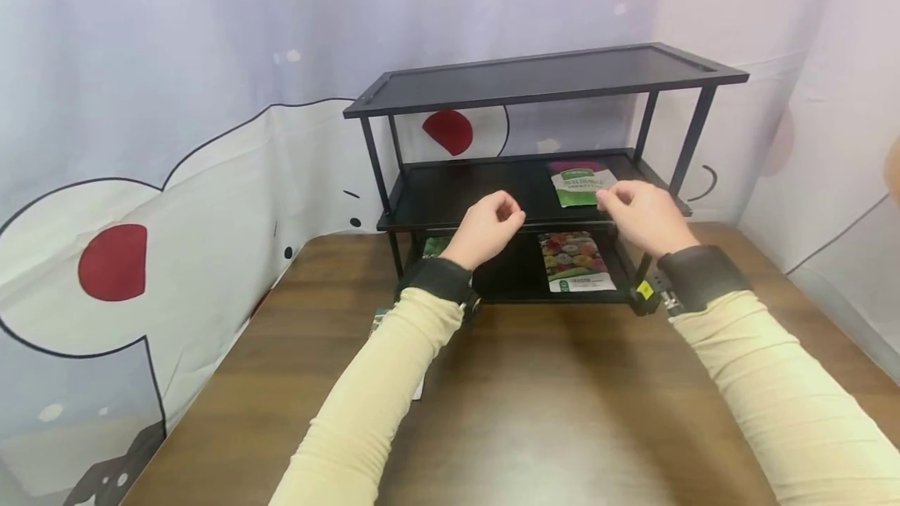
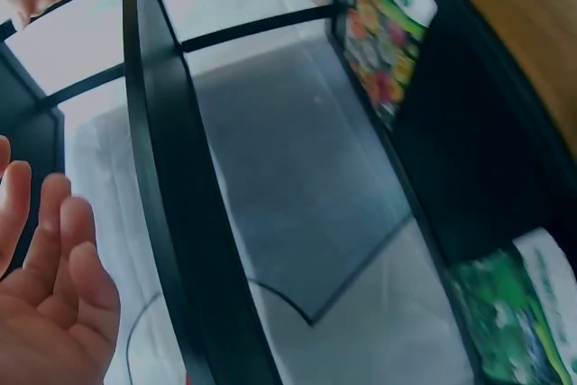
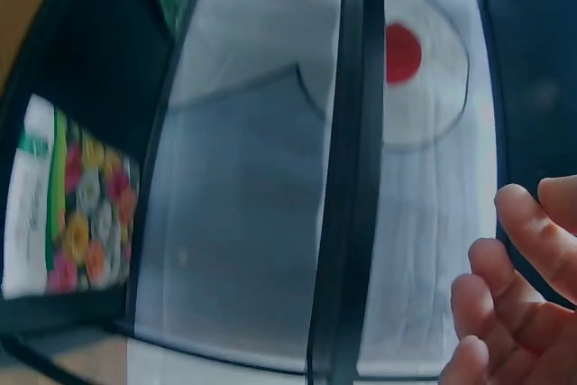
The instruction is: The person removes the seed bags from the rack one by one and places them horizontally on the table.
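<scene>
My left hand hovers in front of the middle shelf of a black rack, fingers loosely bent around nothing. In the left wrist view the same hand has relaxed, parted fingers. My right hand is by the right end of that shelf, its fingertips overlapping the edge of a green-and-white packet in the head view; whether they touch cannot be told. Nothing shows between the right hand's loosely bent fingers in its wrist view. Below, a flower-picture packet lies on the bottom shelf.
A green packet is at the bottom shelf's left, partly behind my left hand. Another packet on the wooden table is mostly covered by my left sleeve. The rack's top shelf spans above both hands. A patterned curtain hangs behind.
</scene>
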The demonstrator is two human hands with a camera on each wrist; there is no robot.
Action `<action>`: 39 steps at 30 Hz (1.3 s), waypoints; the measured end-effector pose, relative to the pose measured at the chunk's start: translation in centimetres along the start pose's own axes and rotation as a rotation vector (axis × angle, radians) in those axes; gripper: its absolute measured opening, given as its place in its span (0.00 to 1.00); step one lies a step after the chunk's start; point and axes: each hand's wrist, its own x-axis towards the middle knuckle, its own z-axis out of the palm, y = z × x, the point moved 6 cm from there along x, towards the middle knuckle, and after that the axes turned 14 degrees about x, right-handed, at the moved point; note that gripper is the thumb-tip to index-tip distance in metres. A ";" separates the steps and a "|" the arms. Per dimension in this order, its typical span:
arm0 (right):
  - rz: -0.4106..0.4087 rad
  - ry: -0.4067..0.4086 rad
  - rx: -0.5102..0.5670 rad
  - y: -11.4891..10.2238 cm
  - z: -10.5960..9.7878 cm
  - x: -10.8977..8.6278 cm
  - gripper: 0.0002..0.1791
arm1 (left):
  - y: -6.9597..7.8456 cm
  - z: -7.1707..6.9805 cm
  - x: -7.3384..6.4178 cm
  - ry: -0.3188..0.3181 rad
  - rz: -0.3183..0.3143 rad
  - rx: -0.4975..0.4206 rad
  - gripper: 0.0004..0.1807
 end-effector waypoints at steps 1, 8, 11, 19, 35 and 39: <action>0.018 0.000 -0.009 0.3 -0.5 0.3 0.27 | 0.4 0.3 0.9 -0.014 -0.016 0.000 0.07; 0.142 -0.063 -0.025 1.6 -1.2 3.4 0.34 | 1.9 2.2 5.6 -0.281 -0.164 -0.016 0.26; 0.161 -0.087 -0.014 1.6 -0.3 4.8 0.32 | 2.0 2.5 6.5 -0.360 -0.195 -0.039 0.29; 0.292 -0.203 -0.017 3.1 2.3 6.6 0.38 | 1.5 3.5 7.1 -0.419 -0.224 -0.083 0.25; 0.412 -0.282 -0.059 3.1 4.5 7.3 0.37 | -7.5 12.8 16.4 -0.551 -0.085 0.389 0.24; 0.385 -0.273 -0.068 2.6 5.0 7.3 0.34 | -9.5 14.5 18.0 -0.551 -0.058 0.389 0.24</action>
